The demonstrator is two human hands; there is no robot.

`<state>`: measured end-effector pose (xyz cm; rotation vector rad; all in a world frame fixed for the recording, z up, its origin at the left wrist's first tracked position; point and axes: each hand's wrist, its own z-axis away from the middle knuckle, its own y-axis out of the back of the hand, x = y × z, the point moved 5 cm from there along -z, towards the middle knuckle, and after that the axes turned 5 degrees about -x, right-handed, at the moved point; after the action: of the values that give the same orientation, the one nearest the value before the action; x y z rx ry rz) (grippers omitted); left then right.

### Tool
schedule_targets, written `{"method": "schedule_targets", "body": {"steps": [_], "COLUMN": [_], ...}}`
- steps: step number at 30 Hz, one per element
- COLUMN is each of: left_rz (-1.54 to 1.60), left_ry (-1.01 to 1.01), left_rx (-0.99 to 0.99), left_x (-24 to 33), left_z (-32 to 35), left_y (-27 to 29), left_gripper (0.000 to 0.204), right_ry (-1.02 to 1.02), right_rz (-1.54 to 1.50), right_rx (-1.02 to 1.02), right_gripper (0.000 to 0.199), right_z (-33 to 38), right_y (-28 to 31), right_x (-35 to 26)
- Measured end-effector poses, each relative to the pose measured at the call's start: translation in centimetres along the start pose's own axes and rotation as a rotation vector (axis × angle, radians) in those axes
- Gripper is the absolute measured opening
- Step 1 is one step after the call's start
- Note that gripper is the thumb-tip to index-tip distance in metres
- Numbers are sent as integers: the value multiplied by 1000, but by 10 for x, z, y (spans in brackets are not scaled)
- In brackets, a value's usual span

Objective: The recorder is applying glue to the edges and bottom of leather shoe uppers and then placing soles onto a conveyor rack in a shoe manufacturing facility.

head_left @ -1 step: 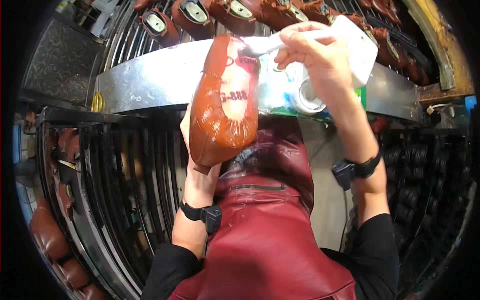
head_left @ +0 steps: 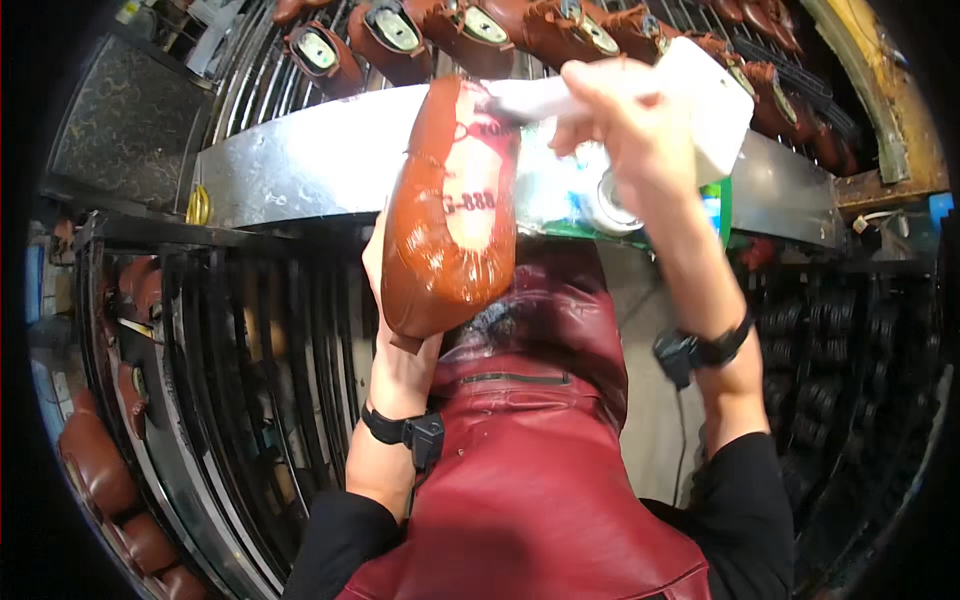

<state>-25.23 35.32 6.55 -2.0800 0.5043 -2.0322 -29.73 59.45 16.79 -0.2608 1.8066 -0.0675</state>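
A brown leather shoe upper on a last [head_left: 425,240] is held with its underside turned up. Its toe end points toward me, and the pale middle of the underside carries dark printed marks. The folded-over leather around the toe shines. My left hand [head_left: 374,262] grips the shoe from behind and below, most of its fingers hidden by it. A pale-handled brush [head_left: 545,100] is pinched in my right hand [head_left: 635,125], which is blurred by motion. The brush's dark tip meets the underside near the far, heel end.
A shiny metal bench [head_left: 290,165] runs across in front of me. A white container [head_left: 712,110] and a round white rim [head_left: 612,205] are by my right hand. Several brown shoes [head_left: 390,35] stand on a far rack. Dark metal racks [head_left: 290,370] flank me.
My right hand and the brush have shifted slightly, with more blur. The shoe has dropped a little toward me, still in my left hand.
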Motion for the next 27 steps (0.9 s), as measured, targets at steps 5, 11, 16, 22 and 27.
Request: {"method": "schedule_targets", "body": {"steps": [5, 11, 16, 22, 27], "left_rz": [315, 607, 565, 209, -388], "left_ry": [149, 449, 217, -178, -277], "left_rx": [127, -90, 126, 381, 670], "left_x": [21, -8, 11, 81, 187], "left_z": [24, 47, 32, -59, -206], "left_y": [-9, -5, 34, 126, 145], "left_gripper": [30, 56, 60, 55, 31], "right_ry": [-191, -54, 108, -106, -145], "right_rz": [-338, -90, 948, 1311, 1333], "right_rx": [303, 406, 385, 188, 410], "right_gripper": [12, 12, 20, 44, 54], "right_z": [117, 110, 121, 91, 64], "right_y": [-34, 1, 21, 44, 42], "right_x": [7, 29, -11, -2, -22]}}
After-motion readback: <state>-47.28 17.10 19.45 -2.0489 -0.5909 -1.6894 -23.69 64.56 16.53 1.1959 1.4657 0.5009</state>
